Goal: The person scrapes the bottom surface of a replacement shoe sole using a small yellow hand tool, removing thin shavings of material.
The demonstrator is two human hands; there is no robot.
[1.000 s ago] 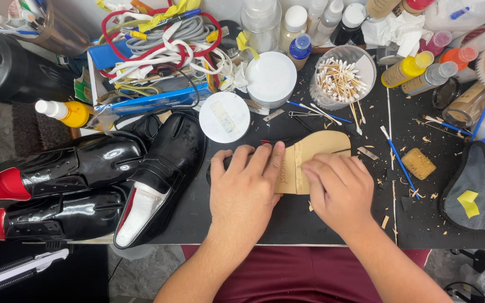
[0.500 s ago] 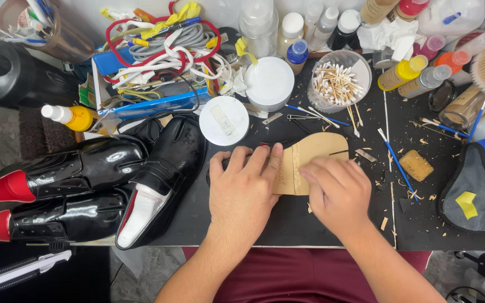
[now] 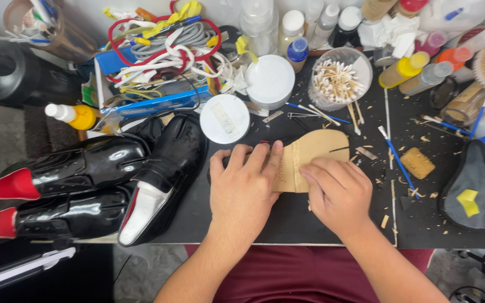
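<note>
Hands are both working flat on the dark worktop, right in front of you. Your left hand is lying palm down with its fingers spread and open, gripping nothing, pressing on the near left end of the tan sole piece. Your right hand is curling its fingers down onto the lower edge of that same piece; I cannot tell whether it is pinching anything underneath. The sole piece is lying flat at the middle of the worktop, its rounded end pointing away to the right, with a short slit showing near that end.

Just beyond your left hand, a round white lid is sitting flat. Left of it, a glossy black shoe with a white lining is lying on the worktop's left edge, touching two more black shoes with red toes. Further back, a clear cup of cotton swabs is standing beside a white jar. A blue-handled brush is lying to the right among wood shavings, near a small tan block.
</note>
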